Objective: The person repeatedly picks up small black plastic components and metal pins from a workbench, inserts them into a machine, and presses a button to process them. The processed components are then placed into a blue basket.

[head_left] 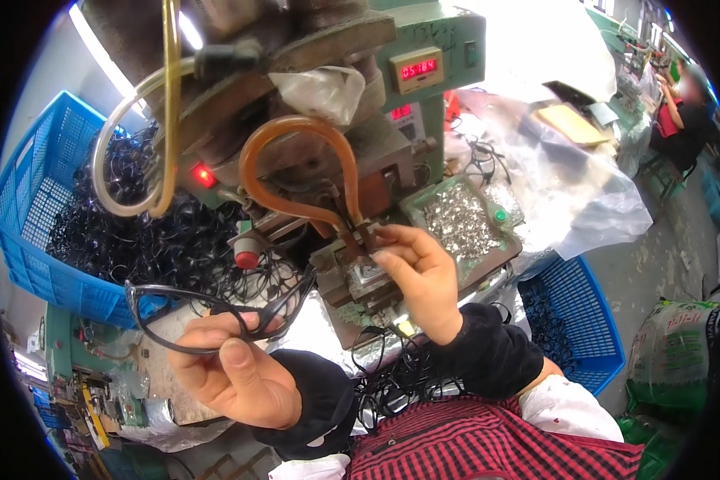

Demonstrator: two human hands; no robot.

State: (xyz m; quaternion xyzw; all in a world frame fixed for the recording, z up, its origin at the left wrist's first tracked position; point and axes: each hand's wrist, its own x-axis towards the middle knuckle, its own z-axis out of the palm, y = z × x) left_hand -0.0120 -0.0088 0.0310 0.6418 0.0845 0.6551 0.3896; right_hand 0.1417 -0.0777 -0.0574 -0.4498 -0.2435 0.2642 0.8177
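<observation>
Head view: the left hand grasps a looped black cord, presumably for slack; the right hand is at the metal fixture, its grip unclear.

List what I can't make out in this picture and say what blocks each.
In the head view:
Right hand: its own fingers hide whatever they may be pinching.
Machine: its top is cut off by the upper edge.
Left blue basket: its floor is buried under tangled black pieces.
Distant co-worker: too small and blurred to tell the work.
</observation>
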